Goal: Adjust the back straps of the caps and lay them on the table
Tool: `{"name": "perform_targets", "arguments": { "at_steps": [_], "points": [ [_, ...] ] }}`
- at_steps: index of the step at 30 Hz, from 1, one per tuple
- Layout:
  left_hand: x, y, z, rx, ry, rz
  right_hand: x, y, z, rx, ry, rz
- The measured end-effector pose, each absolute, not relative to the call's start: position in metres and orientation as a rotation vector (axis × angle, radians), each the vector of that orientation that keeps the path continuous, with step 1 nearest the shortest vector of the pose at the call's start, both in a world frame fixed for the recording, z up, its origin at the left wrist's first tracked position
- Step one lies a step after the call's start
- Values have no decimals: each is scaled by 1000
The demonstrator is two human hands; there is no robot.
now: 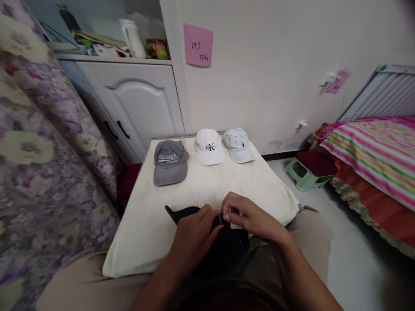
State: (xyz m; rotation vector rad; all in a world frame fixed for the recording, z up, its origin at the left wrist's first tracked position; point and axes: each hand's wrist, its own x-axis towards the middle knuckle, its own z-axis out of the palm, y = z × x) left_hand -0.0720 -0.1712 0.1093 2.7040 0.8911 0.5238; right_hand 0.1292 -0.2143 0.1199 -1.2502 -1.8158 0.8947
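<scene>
A black cap (227,248) lies at the near edge of the cream-covered table, partly over my lap, its brim pointing away to the left. My left hand (196,231) pinches the cap's strap from the left side. From the right, my right hand (248,216) grips the strap near a small shiny buckle, fingertips close to those of the left. Part of the strap is hidden by my fingers. Farther back sit a grey cap (170,162) with white lettering, a white cap (209,147) with black letters, and a pale cap (239,144) with a small dark logo.
The cream table (139,233) stands against the wall. Floral curtain (48,172) hangs at left, beside a white cabinet (136,99). A green stool (301,172) and a bed with a striped cover (372,151) are on the right.
</scene>
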Motion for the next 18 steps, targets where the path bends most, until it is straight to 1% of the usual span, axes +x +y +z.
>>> {"name": "perform_targets", "arguments": {
  "at_steps": [6, 10, 14, 18],
  "points": [
    [-71, -172, 111, 2707, 846, 529, 129, -214, 123, -1335, -1779, 880],
    [-70, -172, 111, 2676, 842, 510, 126, -215, 119, -1295, -1733, 895],
    [-72, -169, 111, 2584, 841, 574, 122, -216, 113, -1296, -1535, 984],
    [-76, -167, 111, 2491, 826, 646, 123, -217, 108, -1221, -1427, 930]
  ]
}}
